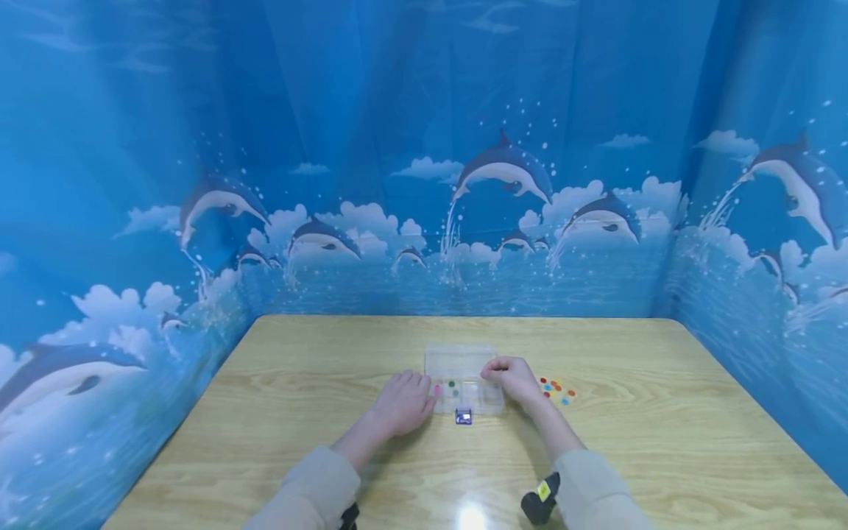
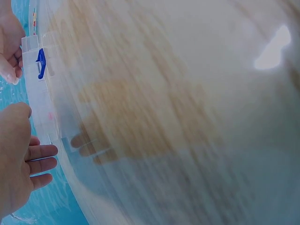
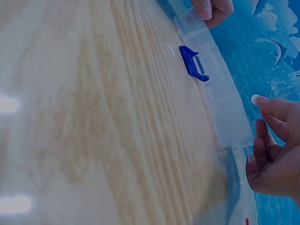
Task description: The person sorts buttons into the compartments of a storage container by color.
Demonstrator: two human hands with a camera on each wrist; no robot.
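A clear plastic box [image 1: 490,398] with compartments lies open on the table, its lid [image 1: 457,361] folded back. A blue latch [image 3: 191,63] sits on its front edge. Pink pieces [image 1: 438,391] and green pieces [image 1: 453,384] lie in the left compartments. My left hand [image 1: 405,403] rests at the box's left end; its fingers [image 2: 42,165] are nearly straight. Over the right part of the box, my right hand [image 1: 514,377] pinches a small white button-like disc [image 3: 255,99] between thumb and finger.
Several small round red, orange, yellow and blue pieces [image 1: 558,390] lie loose on the wooden table [image 1: 662,427], right of the box and close by my right forearm. A blue dolphin-print curtain [image 1: 411,280] surrounds the table at the back and sides.
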